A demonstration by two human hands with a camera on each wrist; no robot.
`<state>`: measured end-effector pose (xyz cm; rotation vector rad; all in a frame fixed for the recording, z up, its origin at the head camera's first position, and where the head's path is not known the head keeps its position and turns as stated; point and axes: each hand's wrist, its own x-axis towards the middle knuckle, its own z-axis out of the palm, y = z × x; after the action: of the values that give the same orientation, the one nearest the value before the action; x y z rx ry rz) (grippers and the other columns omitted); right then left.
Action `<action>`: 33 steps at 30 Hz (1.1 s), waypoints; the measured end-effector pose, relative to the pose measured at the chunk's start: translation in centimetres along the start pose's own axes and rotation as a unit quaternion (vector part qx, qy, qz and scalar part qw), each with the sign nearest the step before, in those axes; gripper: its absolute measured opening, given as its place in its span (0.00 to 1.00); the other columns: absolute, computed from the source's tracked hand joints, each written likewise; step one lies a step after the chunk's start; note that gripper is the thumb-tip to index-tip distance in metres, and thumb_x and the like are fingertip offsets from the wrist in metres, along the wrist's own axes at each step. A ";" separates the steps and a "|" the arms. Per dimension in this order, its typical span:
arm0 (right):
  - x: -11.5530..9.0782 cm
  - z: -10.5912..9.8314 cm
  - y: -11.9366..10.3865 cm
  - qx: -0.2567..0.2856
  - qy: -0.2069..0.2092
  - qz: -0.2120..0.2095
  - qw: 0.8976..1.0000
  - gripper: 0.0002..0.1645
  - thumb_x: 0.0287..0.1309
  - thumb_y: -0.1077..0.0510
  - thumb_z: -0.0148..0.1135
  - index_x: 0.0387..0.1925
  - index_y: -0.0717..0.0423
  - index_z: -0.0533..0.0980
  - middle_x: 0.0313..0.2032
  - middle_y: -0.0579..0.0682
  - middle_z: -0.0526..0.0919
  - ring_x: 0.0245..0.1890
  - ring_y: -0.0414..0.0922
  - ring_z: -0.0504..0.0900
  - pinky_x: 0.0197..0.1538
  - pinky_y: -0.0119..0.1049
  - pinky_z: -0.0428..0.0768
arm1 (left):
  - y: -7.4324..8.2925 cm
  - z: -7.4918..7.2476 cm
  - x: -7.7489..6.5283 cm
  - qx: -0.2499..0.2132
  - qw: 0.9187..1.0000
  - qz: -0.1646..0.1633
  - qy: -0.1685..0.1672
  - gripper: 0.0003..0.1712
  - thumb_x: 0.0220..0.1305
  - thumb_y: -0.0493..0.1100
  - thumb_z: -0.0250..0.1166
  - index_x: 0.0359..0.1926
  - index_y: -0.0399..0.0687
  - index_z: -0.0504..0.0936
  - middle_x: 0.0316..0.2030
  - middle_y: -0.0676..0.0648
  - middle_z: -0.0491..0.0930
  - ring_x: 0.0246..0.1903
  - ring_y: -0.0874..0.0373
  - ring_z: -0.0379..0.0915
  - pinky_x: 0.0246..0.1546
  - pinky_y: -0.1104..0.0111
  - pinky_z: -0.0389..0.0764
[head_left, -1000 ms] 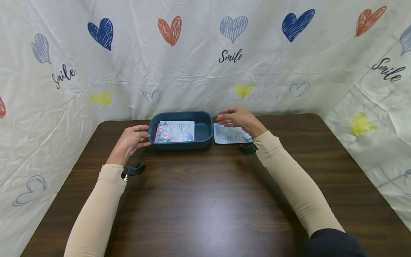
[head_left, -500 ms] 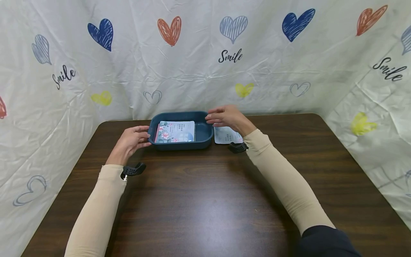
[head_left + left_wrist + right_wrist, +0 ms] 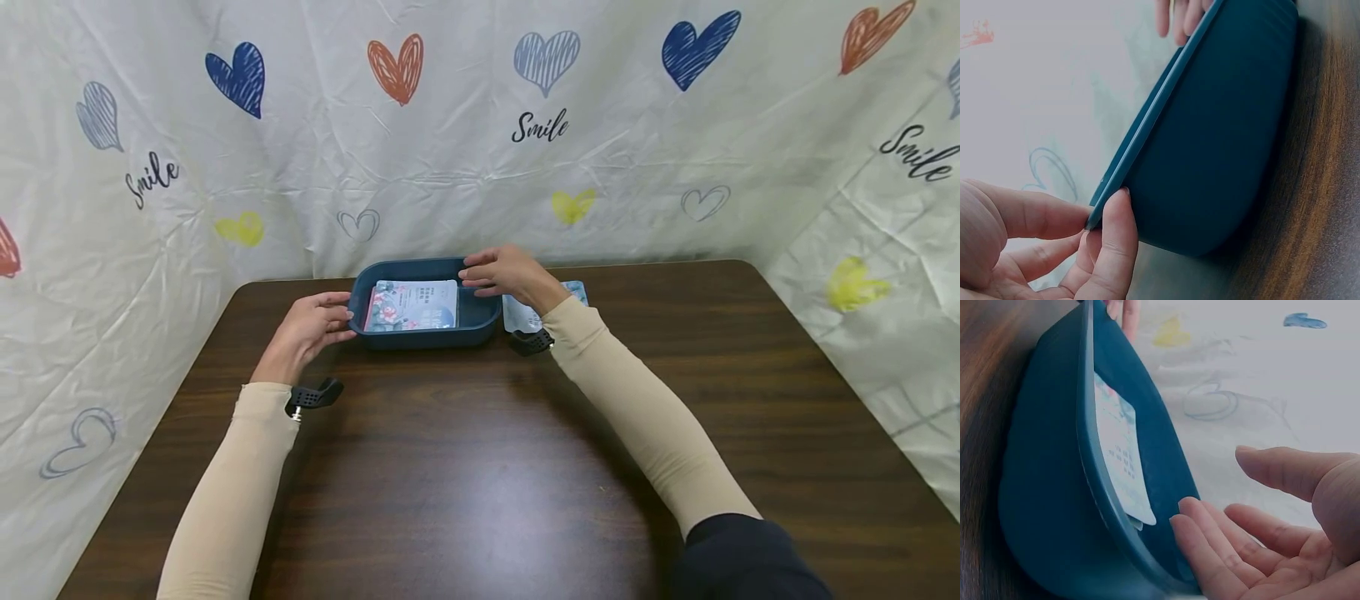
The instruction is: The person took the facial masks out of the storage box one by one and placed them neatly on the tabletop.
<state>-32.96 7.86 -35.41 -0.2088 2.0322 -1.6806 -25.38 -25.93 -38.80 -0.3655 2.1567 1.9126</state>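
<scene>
A dark blue plastic bin stands near the table's back edge. Inside, toward its left end, lie flat floral sachets, pale blue on top with a pink edge showing beneath. My left hand is at the bin's left end; in the left wrist view its thumb and fingers pinch the rim. Over the bin's right end hovers my right hand, fingers loosely extended and thumb apart, holding nothing in the right wrist view. Partly hidden behind that hand and wrist, another pale blue sachet lies on the table.
The brown wooden table spreads toward me in front of the bin. A white cloth printed with hearts and the word Smile hangs right behind the back edge and along both sides.
My right hand has moved left, from above the loose sachet to over the right end of the bin. The left hand stays at the rim, and the view has tilted slightly.
</scene>
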 end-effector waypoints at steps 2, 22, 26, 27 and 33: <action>0.2 0.4 -0.1 -0.003 0.001 0.001 1.000 0.34 0.67 0.58 0.67 0.70 0.63 0.68 0.61 0.58 0.80 0.63 0.53 0.79 0.61 0.45 0.80 | -0.1 0.0 0.0 -0.001 1.000 0.000 0.002 0.31 0.75 0.34 0.56 0.76 0.44 0.63 0.68 0.33 0.66 0.49 0.48 0.79 0.48 0.67 0.85; 1.3 2.9 0.0 -0.060 0.002 0.028 0.998 0.35 0.68 0.60 0.65 0.72 0.63 0.66 0.65 0.58 0.76 0.65 0.54 0.76 0.64 0.46 0.78 | 0.0 0.4 0.0 0.000 1.000 0.000 0.008 0.31 0.74 0.33 0.56 0.75 0.44 0.64 0.67 0.34 0.68 0.46 0.50 0.80 0.46 0.68 0.85; 1.3 3.0 -0.1 -0.074 0.000 0.030 0.997 0.34 0.69 0.59 0.64 0.72 0.63 0.66 0.67 0.59 0.73 0.68 0.55 0.73 0.64 0.47 0.77 | 0.0 0.4 -0.1 0.001 1.000 0.002 0.009 0.31 0.74 0.33 0.56 0.75 0.44 0.65 0.66 0.34 0.69 0.44 0.52 0.81 0.46 0.67 0.85; 1.3 3.1 -0.1 -0.073 -0.001 0.031 0.997 0.34 0.69 0.59 0.64 0.72 0.63 0.66 0.68 0.59 0.72 0.68 0.55 0.72 0.65 0.47 0.77 | 0.1 0.4 -0.1 0.001 1.000 0.002 0.009 0.31 0.74 0.33 0.56 0.75 0.44 0.65 0.66 0.34 0.68 0.44 0.52 0.81 0.46 0.67 0.85; 1.5 3.4 -0.1 -0.067 -0.002 0.036 0.997 0.33 0.69 0.58 0.64 0.71 0.62 0.67 0.68 0.58 0.72 0.69 0.55 0.72 0.67 0.48 0.75 | 0.2 0.3 -0.2 0.001 1.000 0.001 0.006 0.31 0.75 0.33 0.55 0.76 0.44 0.64 0.66 0.34 0.68 0.47 0.50 0.80 0.47 0.68 0.85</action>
<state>-32.76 4.23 -36.18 -0.1823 2.1267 -1.5009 -25.26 -25.62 -38.62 -0.3763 2.1679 1.9136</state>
